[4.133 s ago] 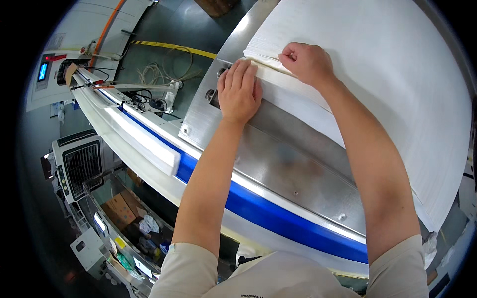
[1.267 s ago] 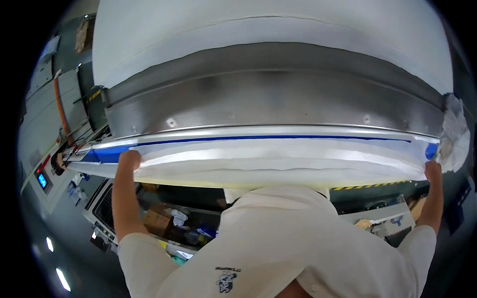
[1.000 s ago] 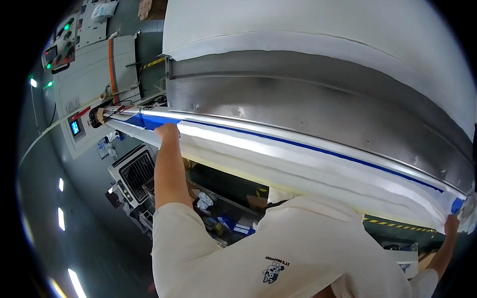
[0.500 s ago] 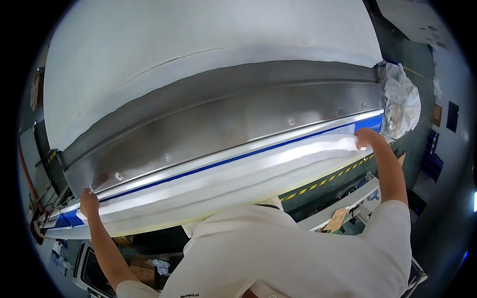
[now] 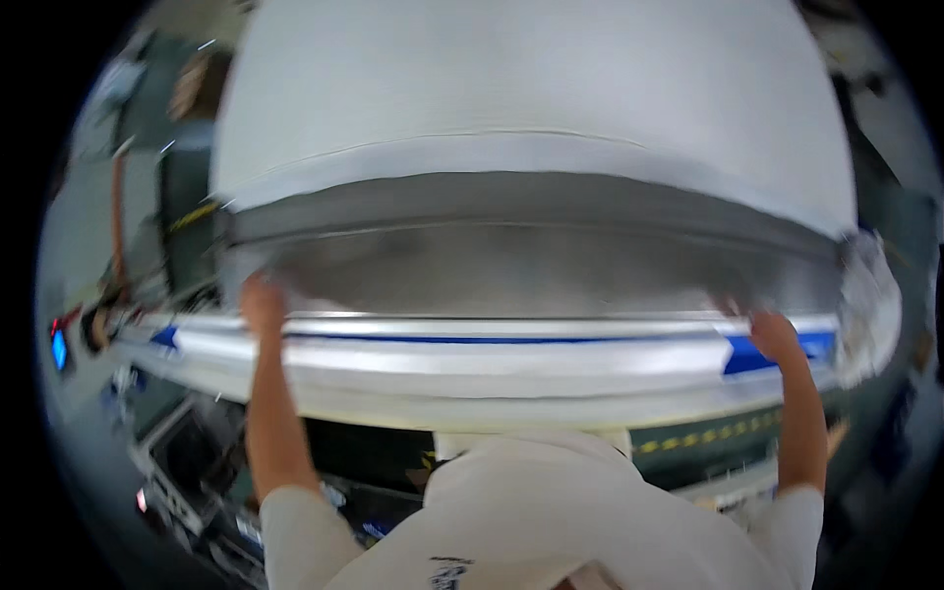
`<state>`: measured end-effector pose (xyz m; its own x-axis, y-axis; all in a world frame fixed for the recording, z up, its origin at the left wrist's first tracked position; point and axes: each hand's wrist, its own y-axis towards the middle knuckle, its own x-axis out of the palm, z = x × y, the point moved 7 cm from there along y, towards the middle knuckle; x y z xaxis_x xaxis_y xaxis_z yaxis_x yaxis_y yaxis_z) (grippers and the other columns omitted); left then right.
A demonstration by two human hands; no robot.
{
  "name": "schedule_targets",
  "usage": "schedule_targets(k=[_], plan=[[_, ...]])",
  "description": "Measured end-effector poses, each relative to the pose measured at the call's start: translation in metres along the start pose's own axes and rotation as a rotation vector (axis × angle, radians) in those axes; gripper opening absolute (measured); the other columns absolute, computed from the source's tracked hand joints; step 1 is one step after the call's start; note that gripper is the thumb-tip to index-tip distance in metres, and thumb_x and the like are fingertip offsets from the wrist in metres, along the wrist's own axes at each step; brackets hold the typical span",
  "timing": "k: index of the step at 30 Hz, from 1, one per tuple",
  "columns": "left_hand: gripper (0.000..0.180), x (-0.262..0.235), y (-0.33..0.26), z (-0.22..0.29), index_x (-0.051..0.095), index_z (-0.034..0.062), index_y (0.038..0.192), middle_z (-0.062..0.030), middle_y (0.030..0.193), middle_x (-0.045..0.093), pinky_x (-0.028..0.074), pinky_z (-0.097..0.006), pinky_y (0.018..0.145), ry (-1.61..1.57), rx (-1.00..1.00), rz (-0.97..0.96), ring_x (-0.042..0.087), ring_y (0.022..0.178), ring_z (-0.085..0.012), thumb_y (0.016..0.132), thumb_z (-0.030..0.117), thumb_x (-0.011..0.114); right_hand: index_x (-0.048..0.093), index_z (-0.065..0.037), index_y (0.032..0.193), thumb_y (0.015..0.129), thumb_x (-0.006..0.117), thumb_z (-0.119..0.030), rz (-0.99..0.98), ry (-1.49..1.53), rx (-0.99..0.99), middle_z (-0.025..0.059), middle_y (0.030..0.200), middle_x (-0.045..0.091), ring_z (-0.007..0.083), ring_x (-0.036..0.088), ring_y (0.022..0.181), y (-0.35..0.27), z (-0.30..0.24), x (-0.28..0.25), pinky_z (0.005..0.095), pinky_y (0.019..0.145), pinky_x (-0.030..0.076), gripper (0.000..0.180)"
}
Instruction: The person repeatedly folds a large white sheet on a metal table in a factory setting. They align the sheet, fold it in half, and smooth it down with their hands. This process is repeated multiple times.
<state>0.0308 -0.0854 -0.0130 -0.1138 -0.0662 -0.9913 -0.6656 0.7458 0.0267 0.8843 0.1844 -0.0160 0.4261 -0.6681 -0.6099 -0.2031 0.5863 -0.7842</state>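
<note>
Head view is pretty smeared, but both arms are stretched out wide. My left hand sits on the near edge of the steel table, and my right hand is way across at the other end, on that same edge. I can't tell if the fingers are curled over the lip or just pressing flat.

Beyond both hands lies the wide white fabric sheet, its folded edge running left to right, hand to hand; that's its long axis.

Just under my hands runs the blue and white rail.

My guess: I'm squaring up at the table edge, and the next move needs both hands working evenly so the sheet stays straight.
</note>
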Motion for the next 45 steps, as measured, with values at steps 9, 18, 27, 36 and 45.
schedule_targets(k=[9, 18, 27, 36, 45], plan=[[0.032, -0.034, 0.045, 0.104, 0.054, 0.007, 0.114, -0.0128, 0.119, 0.053, 0.037, -0.044, 0.094, -0.183, 0.181, 0.382, 0.049, 0.109, -0.0313, 0.086, 0.022, 0.052, 0.061, -0.007, 0.086, 0.081, 0.056, -0.024, 0.228, 0.22, -0.405, 0.0144, 0.08, 0.062, 0.0329, 0.059, 0.077, 0.053, -0.284, -0.193, 0.0427, 0.067, 0.045, 0.018], [0.034, -0.018, 0.046, 0.098, 0.054, 0.0061, 0.113, -0.0125, 0.119, 0.052, 0.034, -0.045, 0.099, -0.464, 0.092, 0.35, 0.048, 0.113, -0.0313, 0.081, 0.018, 0.054, 0.059, -0.004, 0.085, 0.083, 0.057, -0.022, 0.57, 0.377, -0.95, 0.0104, 0.071, 0.06, 0.0245, 0.057, 0.064, 0.1, -0.647, -0.364, 0.0345, 0.061, 0.045, 0.018], [0.037, -0.015, 0.052, 0.092, 0.053, 0.006, 0.113, -0.0129, 0.12, 0.05, 0.032, -0.045, 0.1, -0.519, 0.054, 0.299, 0.047, 0.114, -0.0311, 0.078, 0.016, 0.056, 0.064, -0.005, 0.083, 0.079, 0.062, -0.024, 0.59, 0.465, -0.986, 0.0065, 0.075, 0.066, 0.02, 0.061, 0.069, 0.162, -0.749, -0.408, 0.0314, 0.066, 0.049, 0.02], [0.039, -0.013, 0.055, 0.089, 0.051, 0.0068, 0.116, -0.0127, 0.122, 0.049, 0.031, -0.045, 0.1, -0.604, 0.038, 0.271, 0.045, 0.116, -0.0311, 0.078, 0.015, 0.056, 0.066, -0.009, 0.079, 0.076, 0.061, -0.027, 0.633, 0.507, -0.95, 0.008, 0.074, 0.066, 0.0269, 0.062, 0.069, 0.162, -0.745, -0.41, 0.0369, 0.066, 0.05, 0.019], [0.047, -0.05, 0.136, 0.055, 0.047, 0.0077, 0.124, -0.0114, 0.127, 0.048, 0.03, -0.044, 0.1, -0.394, 0.154, 0.566, 0.044, 0.119, -0.029, 0.078, 0.014, 0.054, 0.065, -0.012, 0.079, 0.078, 0.065, -0.029, 0.783, 0.452, -0.956, 0.0004, 0.066, 0.064, 0.0181, 0.06, 0.061, 0.16, -0.74, -0.411, 0.0313, 0.058, 0.048, 0.017]])
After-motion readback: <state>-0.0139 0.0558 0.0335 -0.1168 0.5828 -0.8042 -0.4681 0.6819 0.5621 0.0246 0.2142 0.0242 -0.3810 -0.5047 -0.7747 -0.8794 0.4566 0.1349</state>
